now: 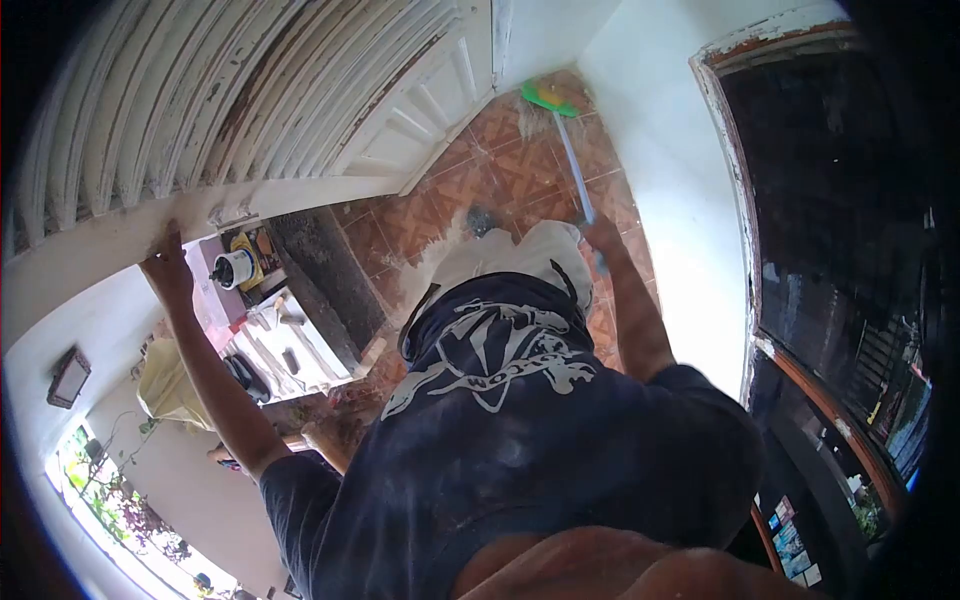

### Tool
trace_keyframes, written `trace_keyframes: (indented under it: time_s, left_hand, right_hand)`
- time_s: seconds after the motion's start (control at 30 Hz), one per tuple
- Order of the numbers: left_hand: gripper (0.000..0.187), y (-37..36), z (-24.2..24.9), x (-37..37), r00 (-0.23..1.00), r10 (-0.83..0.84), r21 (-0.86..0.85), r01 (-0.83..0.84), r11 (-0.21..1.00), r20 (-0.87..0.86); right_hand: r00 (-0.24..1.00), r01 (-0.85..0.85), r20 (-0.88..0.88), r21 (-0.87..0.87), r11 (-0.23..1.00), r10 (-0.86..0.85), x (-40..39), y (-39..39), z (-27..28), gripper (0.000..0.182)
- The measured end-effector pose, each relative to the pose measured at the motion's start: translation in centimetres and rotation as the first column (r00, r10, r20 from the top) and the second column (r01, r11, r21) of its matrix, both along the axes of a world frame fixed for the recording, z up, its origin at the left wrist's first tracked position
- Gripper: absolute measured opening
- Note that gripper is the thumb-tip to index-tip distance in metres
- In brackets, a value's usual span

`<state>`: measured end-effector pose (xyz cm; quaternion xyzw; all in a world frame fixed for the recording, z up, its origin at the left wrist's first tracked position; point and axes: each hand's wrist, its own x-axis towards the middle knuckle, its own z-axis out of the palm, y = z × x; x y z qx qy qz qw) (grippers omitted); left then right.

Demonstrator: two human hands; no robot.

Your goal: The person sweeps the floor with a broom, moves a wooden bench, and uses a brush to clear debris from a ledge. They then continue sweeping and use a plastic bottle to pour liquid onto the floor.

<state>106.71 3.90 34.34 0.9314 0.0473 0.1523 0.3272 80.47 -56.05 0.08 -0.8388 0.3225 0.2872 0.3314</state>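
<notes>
My right hand [602, 238] is closed round the pale blue handle of a broom [573, 165]. The broom's green head [548, 99] rests on the tiled floor near the corner where the door and white wall come close. On my left, an arm reaches up to a white louvred door [300, 110] with worn, flaking paint. My left hand [168, 265] grips the door's edge, its fingers against the wood.
Brown patterned tiles [490, 165] carry pale dusty patches. A white bucket [232, 269] and several tools lie around a white board [290, 345] at left. At right, a dark opening has a peeling frame [735, 170]. A yellowish cloth or bag [172, 385] hangs farther left.
</notes>
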Motion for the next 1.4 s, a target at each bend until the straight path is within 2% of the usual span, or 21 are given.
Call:
trace_keyframes:
  time_s: [0.13,0.23,0.3,0.37,0.4,0.47,0.53,0.6,0.67,0.7,0.77,0.8,0.87,0.93,1.0,1.13,1.2,1.27,1.3,1.37,1.4]
  left_hand:
    - [0.034,2.4,-1.2,0.8,0.993,-0.116,0.027,0.115,0.993,0.031]
    - [0.034,2.0,-0.4,1.7,0.998,-0.058,0.042,0.058,0.997,0.007]
    - [0.031,2.6,-0.2,2.5,0.996,-0.094,0.160,0.092,0.983,0.003]
    - [0.035,4.1,-0.3,4.3,0.996,-0.094,0.223,0.089,0.971,0.009]
    - [0.038,5.2,-0.5,5.5,0.997,-0.081,0.186,0.082,0.979,-0.014]
    - [0.044,5.1,0.2,6.6,0.996,-0.035,0.148,0.047,0.988,-0.081]
    - [0.044,3.8,1.2,6.9,0.995,-0.038,0.156,0.051,0.986,-0.087]
    - [0.044,4.1,1.4,7.7,0.992,-0.049,0.164,0.068,0.984,-0.119]
    - [0.044,5.1,1.0,8.7,0.990,-0.077,0.142,0.094,0.985,-0.120]
    - [0.044,5.8,0.8,9.1,0.985,-0.113,0.124,0.129,0.984,-0.130]
    - [0.043,7.1,0.4,10.3,0.983,-0.117,0.132,0.136,0.982,-0.138]
    - [0.043,7.6,0.3,11.1,0.982,-0.124,0.129,0.143,0.981,-0.143]
    - [0.041,8.3,0.2,12.0,0.974,-0.169,0.181,0.195,0.964,-0.149]
    - [0.041,9.5,-0.5,12.8,0.965,-0.244,0.271,0.262,0.926,-0.099]
    - [0.041,12.8,-1.5,14.7,0.952,-0.288,0.357,0.306,0.883,-0.103]
    - [0.042,12.9,-1.6,15.0,0.928,-0.369,0.484,0.344,0.805,-0.046]
    - [0.042,11.1,-1.0,13.4,0.941,-0.330,0.429,0.329,0.841,-0.073]
    - [0.043,9.6,-0.8,11.9,0.969,-0.227,0.354,0.245,0.903,-0.092]
    - [0.043,9.0,-0.8,11.0,0.985,-0.133,0.297,0.160,0.941,-0.108]
    - [0.043,8.1,-0.7,9.2,0.990,-0.107,0.240,0.127,0.962,-0.094]
    - [0.043,7.6,-0.8,8.1,0.992,-0.089,0.183,0.104,0.978,-0.091]
  right_hand:
    - [0.994,0.083,0.067,-0.034,0.996,-0.081,-4.8,-1.3,2.2,0.043]
    - [0.988,0.110,0.108,-0.018,0.994,-0.108,-3.0,-3.0,-2.0,0.043]
    - [0.989,0.042,0.145,-0.099,0.994,-0.027,0.4,-3.7,-3.4,0.042]
    - [0.997,-0.066,-0.032,-0.063,0.996,0.064,4.1,-2.8,-1.9,0.039]
    - [0.996,-0.077,-0.043,-0.060,0.995,0.074,3.7,-2.8,-3.3,0.039]
    - [0.962,-0.265,-0.114,-0.155,0.952,0.250,2.4,-3.1,-7.6,0.037]
    - [0.937,-0.349,-0.034,-0.176,0.921,0.348,-1.5,-3.4,-7.5,0.036]
    - [0.976,-0.218,-0.019,-0.058,0.974,0.217,-5.6,-3.8,-5.1,0.035]
    - [0.961,-0.194,0.197,-0.028,0.981,0.196,-9.7,-4.2,-2.0,0.035]
    - [0.958,-0.210,0.192,-0.031,0.977,0.212,-9.9,-4.3,-0.5,0.035]
    - [0.997,-0.082,-0.007,-0.053,0.995,0.082,-10.3,-3.4,2.3,0.048]
    - [0.991,-0.110,0.062,-0.088,0.990,0.116,-9.5,-3.3,2.6,0.048]
    - [0.987,-0.159,-0.010,-0.129,0.979,0.159,-6.5,-3.0,1.3,0.044]
    - [0.987,-0.133,0.074,-0.114,0.985,0.142,-3.3,-2.6,-1.3,0.039]
    - [0.975,-0.219,-0.043,-0.079,0.973,0.216,-0.3,-2.5,-3.7,0.038]
    - [0.972,-0.235,-0.024,-0.055,0.970,0.234,-2.8,-2.5,-4.8,0.040]
    - [0.970,-0.242,-0.020,-0.144,0.960,0.242,-7.3,-4.3,-5.2,0.042]
    - [0.997,-0.061,-0.038,0.192,0.979,0.070,-10.9,-6.1,-1.8,0.044]
    - [0.963,-0.253,0.124,0.119,0.960,0.238,-14.1,-7.5,-3.6,0.043]
    - [1.000,0.019,0.008,0.135,0.991,-0.020,-16.3,-6.1,-0.6,0.043]
    - [0.999,0.037,0.005,0.101,0.994,-0.038,-16.0,-5.2,1.2,0.041]
